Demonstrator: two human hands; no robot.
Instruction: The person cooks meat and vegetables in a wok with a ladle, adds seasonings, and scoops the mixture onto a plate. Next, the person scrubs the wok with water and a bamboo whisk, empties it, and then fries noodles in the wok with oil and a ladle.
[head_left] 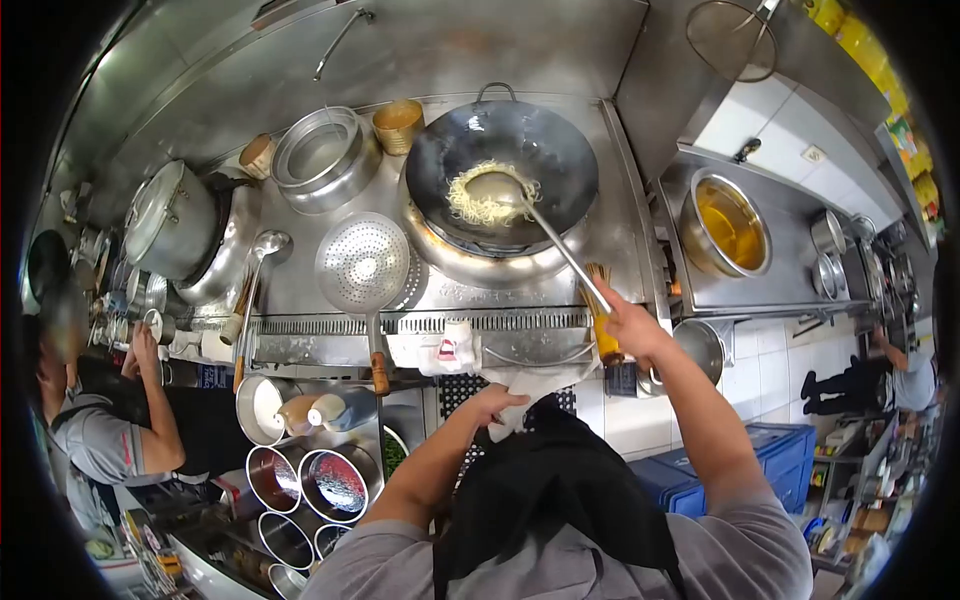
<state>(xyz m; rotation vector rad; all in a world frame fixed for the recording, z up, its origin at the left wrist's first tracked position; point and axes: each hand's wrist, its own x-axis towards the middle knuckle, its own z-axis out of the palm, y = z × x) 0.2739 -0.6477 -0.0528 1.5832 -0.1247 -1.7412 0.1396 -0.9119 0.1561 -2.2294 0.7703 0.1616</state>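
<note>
My right hand point(637, 330) is closed around the long handle of a ladle point(560, 245). The ladle's bowl rests on pale noodles point(482, 208) in the middle of a large black wok point(565, 150), which sits on the burner ring. In front of my apron, my left hand point(490, 402) is closed on a whitish cloth point(545, 382) that hangs at the stove's front edge. Left of the wok lies a perforated skimmer point(362, 262) with a wooden handle. A bamboo brush point(605, 340) stands just beside my right hand.
A folded towel point(450, 348) lies on the stove's front rail. To the right, a steel pot point(725, 225) holds yellow liquid. Several sauce containers point(335, 485) stand at lower left, near a co-worker point(110, 430). Another person point(905, 378) is at far right. A tap point(335, 50) hangs above.
</note>
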